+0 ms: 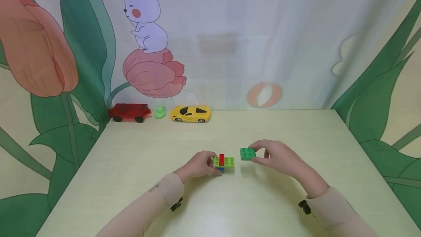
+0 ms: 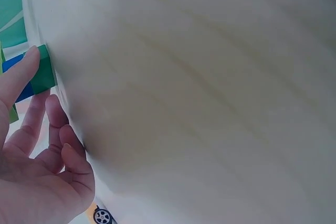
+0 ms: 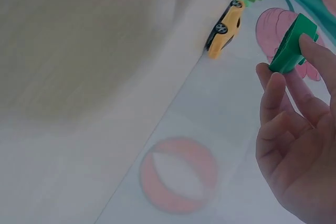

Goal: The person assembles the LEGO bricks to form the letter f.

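Near the middle of the table, my left hand [image 1: 200,164] grips a small stack of toy building bricks. Its light green long brick [image 1: 229,162] lies level, with a narrow red brick [image 1: 222,159] across its top. Below it are a blue brick [image 1: 222,169] and, in the left wrist view, a dark green brick [image 2: 44,72] between thumb and finger. To the right, my right hand [image 1: 277,156] pinches a green brick [image 1: 247,153] with studs facing up. A short gap separates that brick from the stack. The right wrist view shows its hollow-looking side [image 3: 287,48].
Along the table's back edge stand a red toy car [image 1: 129,112], a small green duck [image 1: 160,112] and a yellow toy car [image 1: 190,114]. Behind the table [image 1: 283,127] hangs a curtain [image 1: 223,17] printed with a rabbit and tulips.
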{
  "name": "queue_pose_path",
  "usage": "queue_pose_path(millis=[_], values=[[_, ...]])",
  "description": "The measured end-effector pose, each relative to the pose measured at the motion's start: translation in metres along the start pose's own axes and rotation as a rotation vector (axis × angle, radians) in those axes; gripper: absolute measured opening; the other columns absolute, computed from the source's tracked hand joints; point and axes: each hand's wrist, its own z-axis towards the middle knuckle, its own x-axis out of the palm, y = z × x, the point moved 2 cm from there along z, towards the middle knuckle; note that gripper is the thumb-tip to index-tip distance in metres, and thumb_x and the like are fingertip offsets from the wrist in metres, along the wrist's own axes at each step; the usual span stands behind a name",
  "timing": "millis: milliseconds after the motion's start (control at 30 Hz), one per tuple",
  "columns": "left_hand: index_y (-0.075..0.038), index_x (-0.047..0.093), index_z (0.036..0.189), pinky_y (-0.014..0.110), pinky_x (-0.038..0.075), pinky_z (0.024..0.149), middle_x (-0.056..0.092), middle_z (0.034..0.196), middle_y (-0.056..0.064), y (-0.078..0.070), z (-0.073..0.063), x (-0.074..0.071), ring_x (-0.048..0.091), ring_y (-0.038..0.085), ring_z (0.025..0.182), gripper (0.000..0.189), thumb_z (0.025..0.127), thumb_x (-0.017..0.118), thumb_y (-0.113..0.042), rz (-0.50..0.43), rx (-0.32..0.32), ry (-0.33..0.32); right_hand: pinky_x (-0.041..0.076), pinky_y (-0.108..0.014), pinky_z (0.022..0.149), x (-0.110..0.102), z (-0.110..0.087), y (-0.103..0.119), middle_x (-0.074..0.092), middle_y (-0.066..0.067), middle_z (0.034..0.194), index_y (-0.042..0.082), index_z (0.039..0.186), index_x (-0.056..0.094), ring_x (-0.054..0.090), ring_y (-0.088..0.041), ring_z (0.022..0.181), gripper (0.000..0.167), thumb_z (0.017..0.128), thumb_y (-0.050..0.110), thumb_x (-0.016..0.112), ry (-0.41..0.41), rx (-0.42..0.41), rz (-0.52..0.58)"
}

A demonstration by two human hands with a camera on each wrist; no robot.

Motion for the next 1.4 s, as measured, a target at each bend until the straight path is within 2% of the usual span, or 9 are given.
queue_pose_path(millis=[200, 433, 600, 900, 1400], values=[[-0.009, 0.062, 0.115, 0.027, 0.039, 0.062, 0.054, 0.076, 0.002, 0.001, 0.001, 0.0, 0.048, 0.014, 0.071, 0.044, 0.079, 0.081, -0.024, -0.002, -0.01, -0.002, 0.045, -0.028, 0.055, 0.007, 0.014, 0.015, 0.063, 0.014, 0.102, 0.023, 0.118, 0.066, 0.053, -0.012, 0.067, 0.037, 0.083, 0.032, 0.077, -0.003, -0.035, 0.026], [-0.011, 0.063, 0.107, 0.027, 0.039, 0.061, 0.054, 0.074, 0.002, 0.002, 0.001, -0.001, 0.048, 0.014, 0.07, 0.037, 0.079, 0.081, -0.025, -0.006, 0.007, -0.004, 0.045, -0.029, 0.055, 0.023, 0.025, 0.025, 0.063, 0.015, 0.099, 0.027, 0.116, 0.066, 0.053, -0.013, 0.064, 0.036, 0.083, 0.03, 0.077, -0.049, -0.058, 0.071], [-0.012, 0.062, 0.1, 0.026, 0.038, 0.059, 0.053, 0.072, 0.001, 0.004, 0.001, -0.001, 0.047, 0.013, 0.066, 0.031, 0.079, 0.081, -0.024, -0.009, 0.031, -0.009, 0.042, -0.028, 0.05, 0.034, 0.03, 0.03, 0.063, 0.017, 0.095, 0.031, 0.114, 0.066, 0.05, -0.012, 0.057, 0.035, 0.081, 0.031, 0.079, -0.049, -0.063, 0.081], [-0.012, 0.062, 0.097, 0.026, 0.037, 0.058, 0.052, 0.071, 0.001, 0.003, 0.0, -0.003, 0.047, 0.013, 0.066, 0.028, 0.079, 0.081, -0.023, -0.022, 0.036, -0.008, 0.039, -0.027, 0.048, 0.041, 0.032, 0.033, 0.062, 0.015, 0.093, 0.032, 0.113, 0.064, 0.046, -0.011, 0.054, 0.034, 0.082, 0.032, 0.078, -0.051, -0.07, 0.073], [-0.014, 0.062, 0.098, 0.027, 0.037, 0.059, 0.052, 0.071, 0.002, 0.001, 0.001, -0.001, 0.047, 0.013, 0.065, 0.029, 0.079, 0.081, -0.025, -0.013, 0.03, -0.002, 0.04, -0.027, 0.05, 0.045, 0.035, 0.03, 0.061, 0.014, 0.094, 0.028, 0.114, 0.064, 0.046, -0.011, 0.055, 0.034, 0.083, 0.032, 0.077, -0.012, -0.047, 0.043]])
